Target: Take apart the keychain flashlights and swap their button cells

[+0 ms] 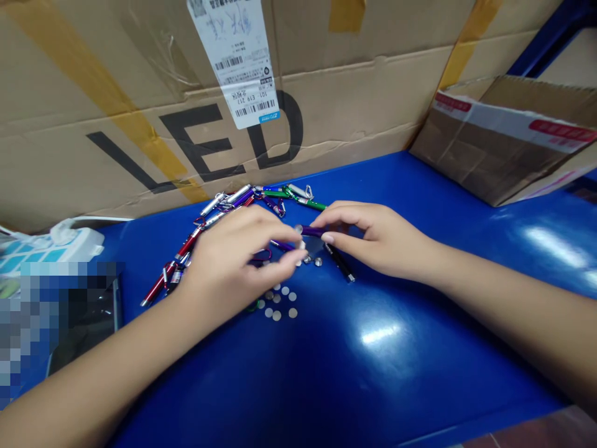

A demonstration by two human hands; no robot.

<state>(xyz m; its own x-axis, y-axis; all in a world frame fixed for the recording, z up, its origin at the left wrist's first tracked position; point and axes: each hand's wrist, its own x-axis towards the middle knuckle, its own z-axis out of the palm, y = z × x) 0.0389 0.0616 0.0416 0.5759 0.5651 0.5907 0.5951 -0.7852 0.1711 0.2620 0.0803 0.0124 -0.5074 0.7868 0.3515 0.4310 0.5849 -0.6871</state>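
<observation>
My right hand (368, 233) pinches a small purple metal flashlight tube (311, 231) between thumb and fingers, its end pointing left. My left hand (237, 252) meets it from the other side, its thumb and forefinger closed on a small silvery button cell (302, 245); whether there is more than one I cannot tell. Below the hands, several loose button cells (277, 298) lie scattered on the blue table (317, 373). A black flashlight tube (340, 264) rests just under my right hand. Near it sits a small metal cap (318, 262).
Coloured mini flashlights with carabiner clips (190, 241) form an arc behind my left hand. A large cardboard box (326, 112) stands along the back. An open carton (504, 137) is at the right. A light-blue and white case (56, 252) lies at the left.
</observation>
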